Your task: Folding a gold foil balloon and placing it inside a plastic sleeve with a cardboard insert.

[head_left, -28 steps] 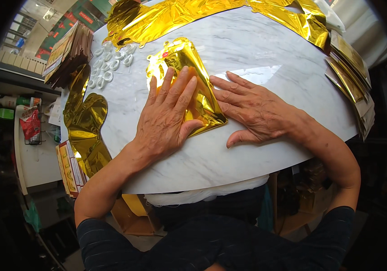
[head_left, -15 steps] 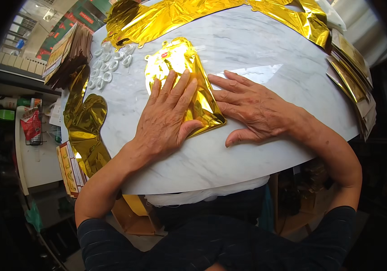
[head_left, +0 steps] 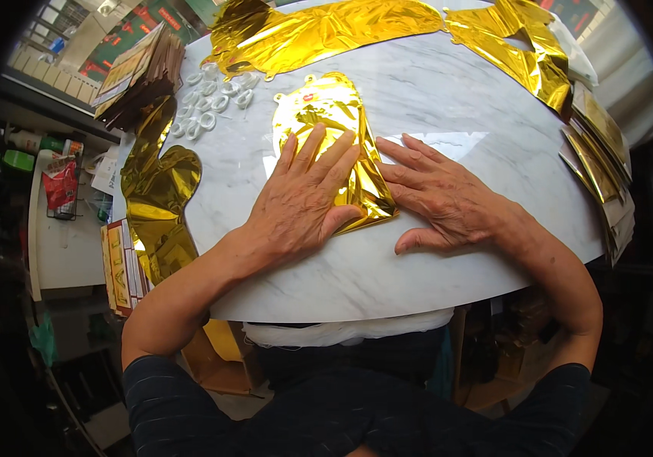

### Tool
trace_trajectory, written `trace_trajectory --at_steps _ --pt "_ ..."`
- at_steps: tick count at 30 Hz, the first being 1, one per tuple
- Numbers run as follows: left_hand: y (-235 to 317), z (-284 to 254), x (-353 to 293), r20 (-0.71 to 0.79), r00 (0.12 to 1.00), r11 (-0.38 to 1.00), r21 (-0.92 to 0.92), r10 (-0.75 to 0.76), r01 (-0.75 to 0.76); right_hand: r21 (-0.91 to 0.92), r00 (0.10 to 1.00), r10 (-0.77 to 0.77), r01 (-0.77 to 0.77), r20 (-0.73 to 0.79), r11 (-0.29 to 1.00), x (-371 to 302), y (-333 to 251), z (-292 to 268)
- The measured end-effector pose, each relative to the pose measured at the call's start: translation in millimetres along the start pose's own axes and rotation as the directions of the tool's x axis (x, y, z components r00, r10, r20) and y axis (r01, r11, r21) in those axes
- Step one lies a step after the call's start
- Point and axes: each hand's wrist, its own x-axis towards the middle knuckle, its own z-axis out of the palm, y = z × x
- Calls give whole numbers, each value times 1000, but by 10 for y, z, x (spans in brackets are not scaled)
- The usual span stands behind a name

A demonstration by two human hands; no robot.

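The left hand lies palm down on the foil, wrist toward the near left edge of the tabletop; its fingers point to the far edge, slightly apart, and its thumb extends right across the foil's near part. The right hand is palm down, fingers directed toward the far left, index fingertip at the foil's right long side, thumb lower and directed left. Both elbows bend outward. Neither hand is clamped on anything; the digits are extended. The foil lies near the middle of the tabletop, long axis running from the far edge to the near edge, near end angled slightly right. Its rounded, tabbed end faces the far edge; its squared end faces the near edge. The material is thin, mirror-bright, creased gold film, folded flat. The tabletop is smooth, white, grey-veined, with a curved near edge. White rings lie loose toward the far left edge.
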Motion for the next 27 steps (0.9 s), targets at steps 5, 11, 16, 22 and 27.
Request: trace_trajectory --at_steps 5,11,16,22,27 --pt "-1 37 -20 -49 999 1000 -3 15 -15 22 998 55 -56 8 998 -83 -110 -62" --pt "-10 50 -27 -81 997 1000 -2 17 -17 -27 975 72 -79 -211 996 -110 -454 -90" --pt "-1 62 -15 -91 996 1000 3 12 -12 -150 993 113 -115 -22 982 -108 -581 30" --pt "37 -8 -18 -104 994 1000 -10 23 -24 -113 986 166 -165 3 980 -120 -596 10" --pt "95 -68 -55 -149 988 998 65 34 -25 -79 983 181 -181 2 980 -132 -590 24"
